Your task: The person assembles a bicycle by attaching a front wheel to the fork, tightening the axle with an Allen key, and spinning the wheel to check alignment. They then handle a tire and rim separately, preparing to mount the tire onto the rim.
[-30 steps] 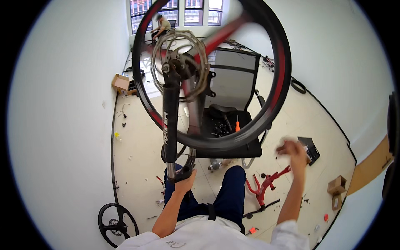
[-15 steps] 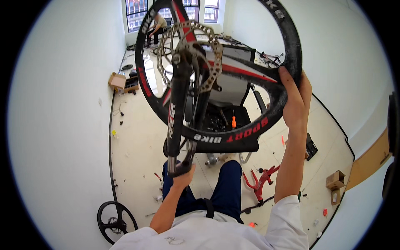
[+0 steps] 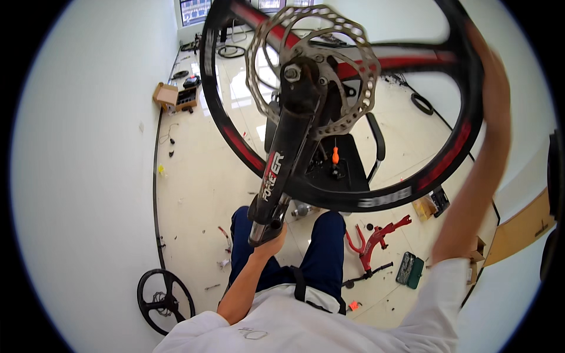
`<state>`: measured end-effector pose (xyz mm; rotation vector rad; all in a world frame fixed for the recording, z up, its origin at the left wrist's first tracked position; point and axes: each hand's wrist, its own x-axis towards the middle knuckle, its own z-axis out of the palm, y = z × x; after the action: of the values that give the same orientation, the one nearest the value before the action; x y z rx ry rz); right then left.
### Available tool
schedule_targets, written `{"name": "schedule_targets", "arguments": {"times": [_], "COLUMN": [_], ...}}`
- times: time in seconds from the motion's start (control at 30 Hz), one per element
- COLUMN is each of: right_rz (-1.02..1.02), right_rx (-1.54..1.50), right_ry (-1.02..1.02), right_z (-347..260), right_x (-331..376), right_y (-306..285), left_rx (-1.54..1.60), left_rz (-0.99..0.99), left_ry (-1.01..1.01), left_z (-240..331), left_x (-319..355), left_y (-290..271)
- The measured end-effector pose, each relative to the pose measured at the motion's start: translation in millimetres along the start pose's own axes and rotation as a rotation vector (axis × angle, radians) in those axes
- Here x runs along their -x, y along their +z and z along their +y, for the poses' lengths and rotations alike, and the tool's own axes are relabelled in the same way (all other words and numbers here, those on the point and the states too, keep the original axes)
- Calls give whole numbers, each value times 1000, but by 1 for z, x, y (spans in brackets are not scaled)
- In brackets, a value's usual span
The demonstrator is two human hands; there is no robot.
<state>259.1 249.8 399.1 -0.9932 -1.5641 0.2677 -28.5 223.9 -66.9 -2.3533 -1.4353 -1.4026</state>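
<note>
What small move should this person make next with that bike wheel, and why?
Probably stop the wheel with the right hand on the rim. The rim looks blurred, as if turning, while the left hand grips only the fork bottom, so the raised load looks loosely controlled.

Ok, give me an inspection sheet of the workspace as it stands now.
Surface: glossy cream tiled floor, littered.
Job's things: black and red spoked bicycle wheel with silver perforated brake disc, mounted in a black suspension fork, raised overhead.
Clutter: red bicycle frame part, green tool case, cardboard box, second black wheel by the wall.
Grippers: left hand grips the fork's lower end; right hand, blurred, on the rim.
Cables: thin dark cable along the wall base.
Surroundings: white walls, black stand, windows beyond.
</note>
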Motion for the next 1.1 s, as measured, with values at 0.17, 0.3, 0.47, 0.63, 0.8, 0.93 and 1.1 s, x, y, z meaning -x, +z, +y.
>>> {"name": "schedule_targets", "arguments": {"times": [0.17,0.3,0.47,0.63,0.8,0.93,1.1], "right_rz": [-238,-298,-149,-567,-880,-623,-519], "right_rx": [-74,75,-196,-493,-652,-571,-578], "right_ry": [678,1028,910,825,708,478,447], "right_z": [148,176,224,240,225,255,237], "right_x": [344,402,369,394,422,452,416], "right_y": [111,73,108,207,265,305,318], "left_rx": [-101,280,379,384,389,338,369], "left_rz": [-172,-112,-49,-64,-57,-34,-48], "left_ry": [-224,-535,-578,-436,-394,-335,-356], "left_z": [-17,-8,-13,4,19,35,9], "left_x": [1,-7,-1,0,-5,-17,-29], "left_y": [-17,-37,-16,-20,-13,-7,-2]}}
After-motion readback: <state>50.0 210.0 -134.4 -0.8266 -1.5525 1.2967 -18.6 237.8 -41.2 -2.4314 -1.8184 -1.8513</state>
